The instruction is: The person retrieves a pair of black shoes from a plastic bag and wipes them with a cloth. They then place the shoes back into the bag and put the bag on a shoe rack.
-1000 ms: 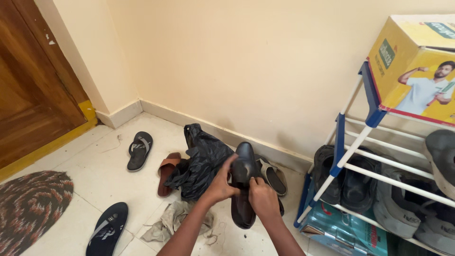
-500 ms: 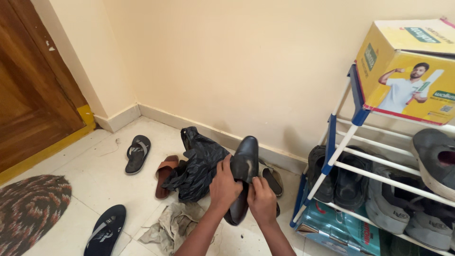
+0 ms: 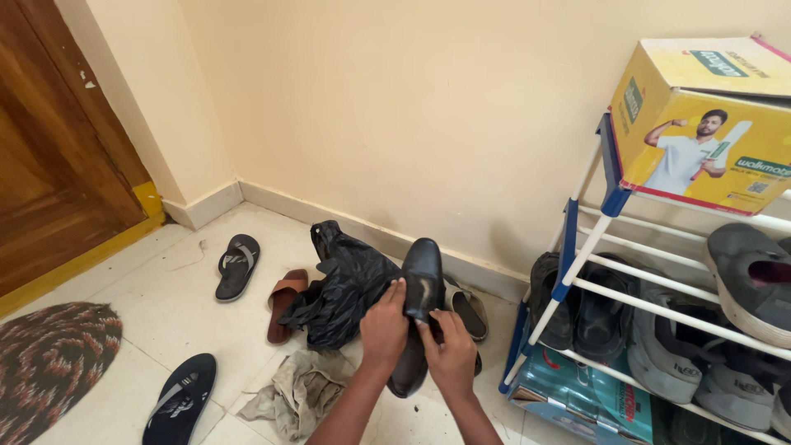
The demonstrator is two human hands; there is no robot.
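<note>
A black leather dress shoe (image 3: 420, 284) is held up above the floor, toe pointing away from me. My left hand (image 3: 384, 330) grips its left side near the middle. My right hand (image 3: 450, 356) holds the right side lower down, fingers pressed to the upper. The heel end hangs down between my two wrists. A crumpled black plastic bag (image 3: 342, 284) lies on the tiles just left of the shoe.
A white and blue shoe rack (image 3: 626, 272) with several shoes stands at the right, a yellow cardboard box (image 3: 700, 124) on top. Black flip-flops (image 3: 236, 265) (image 3: 177, 400), a brown sandal (image 3: 284, 301), a rag (image 3: 301, 387), a woven mat (image 3: 49, 363) and a wooden door (image 3: 58, 140) lie left.
The shoe has been lifted slightly and turned in my hands. My view has shifted a little to the right, showing more of the rack.
</note>
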